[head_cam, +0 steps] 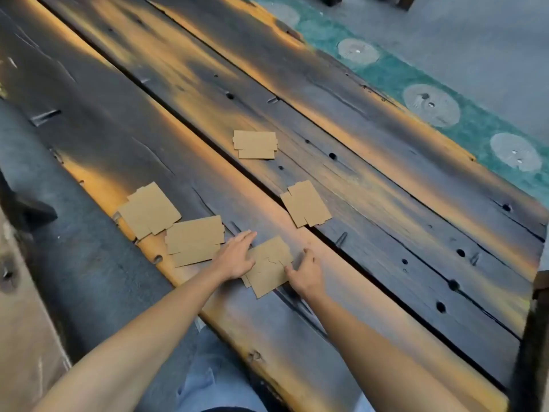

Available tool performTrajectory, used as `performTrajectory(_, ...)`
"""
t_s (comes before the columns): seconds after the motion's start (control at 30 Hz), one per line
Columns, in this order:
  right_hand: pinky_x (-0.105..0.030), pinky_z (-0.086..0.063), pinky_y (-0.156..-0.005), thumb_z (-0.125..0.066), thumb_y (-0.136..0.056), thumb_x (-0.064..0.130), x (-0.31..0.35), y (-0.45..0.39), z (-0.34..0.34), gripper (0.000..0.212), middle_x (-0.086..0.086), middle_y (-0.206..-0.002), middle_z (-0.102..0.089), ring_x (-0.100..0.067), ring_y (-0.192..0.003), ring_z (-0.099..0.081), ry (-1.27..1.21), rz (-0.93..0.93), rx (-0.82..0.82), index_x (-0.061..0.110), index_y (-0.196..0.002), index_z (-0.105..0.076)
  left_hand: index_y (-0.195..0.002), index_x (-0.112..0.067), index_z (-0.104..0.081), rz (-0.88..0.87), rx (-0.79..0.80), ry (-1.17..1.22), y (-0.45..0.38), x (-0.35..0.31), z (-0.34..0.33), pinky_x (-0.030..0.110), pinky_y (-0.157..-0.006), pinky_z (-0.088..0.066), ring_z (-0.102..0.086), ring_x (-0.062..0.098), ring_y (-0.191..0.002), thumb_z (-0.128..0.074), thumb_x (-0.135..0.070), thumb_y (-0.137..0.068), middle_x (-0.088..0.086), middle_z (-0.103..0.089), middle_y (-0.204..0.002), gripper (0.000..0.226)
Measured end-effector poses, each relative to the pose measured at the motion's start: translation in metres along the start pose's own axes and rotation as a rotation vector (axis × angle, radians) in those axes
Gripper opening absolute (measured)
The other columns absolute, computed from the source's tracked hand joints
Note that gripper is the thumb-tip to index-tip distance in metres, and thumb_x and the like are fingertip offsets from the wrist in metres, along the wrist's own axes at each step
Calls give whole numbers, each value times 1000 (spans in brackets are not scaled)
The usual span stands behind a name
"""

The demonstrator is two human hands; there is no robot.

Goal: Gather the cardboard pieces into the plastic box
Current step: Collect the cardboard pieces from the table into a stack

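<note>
Both hands are on the nearest flat brown cardboard piece (269, 266), which lies near the front edge of the dark, weathered wooden plank table (386, 179), its long axis slanting away to the right. The left hand (236, 257) rests flat with spread fingers on its left edge; the right hand (306, 272) is curled at its right edge, thumb on top, and seems to pinch it. Four other thin, notched cardboard pieces remain: one (194, 240) just left of the left hand, one (148, 210) further left at the table edge, one (305, 207) beyond the right hand, one (255, 144) farther toward the middle. The plastic box is not visible.
</note>
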State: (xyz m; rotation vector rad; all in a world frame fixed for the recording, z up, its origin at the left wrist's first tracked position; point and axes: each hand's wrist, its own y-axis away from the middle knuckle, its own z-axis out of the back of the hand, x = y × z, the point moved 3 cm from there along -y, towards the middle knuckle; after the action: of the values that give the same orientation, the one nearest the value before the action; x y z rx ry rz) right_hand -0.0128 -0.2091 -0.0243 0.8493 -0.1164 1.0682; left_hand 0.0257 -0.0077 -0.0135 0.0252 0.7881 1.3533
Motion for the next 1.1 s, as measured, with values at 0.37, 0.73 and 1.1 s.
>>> performTrajectory(0.37, -41, -46, -102, -70, -88, 25, -12, -3, -26, 55, -9, -133, -49, -29, -120, -55, -169, -154, -113, 15, -136, -46, -144, -10, -52, 83, -72, 84, -9, 4, -20, 35, -114, -28, -42, 29, -138, -57, -23, -91, 9, -53, -150, 55)
performTrajectory(0.73, -31, -51, -86, -77, -89, 17, -24, -10, -33, 44, -3, -120, -50, -11, -91, -58, -289, -111, -116, 20, -128, -56, -135, -15, -62, 144, -14, 335, -13, 11, -22, 31, -90, -46, -58, 24, -119, -52, -14, -97, 6, -71, -110, 39)
performTrajectory(1.1, -29, -49, -88, -76, -91, 16, -12, -8, -37, 41, -5, -123, -57, -16, -99, -58, -262, -16, -64, 17, -129, -61, -112, -9, -59, 216, 145, 768, 4, 35, -17, 42, -91, -54, -65, 24, -93, -53, -7, -101, 14, -71, -101, 13)
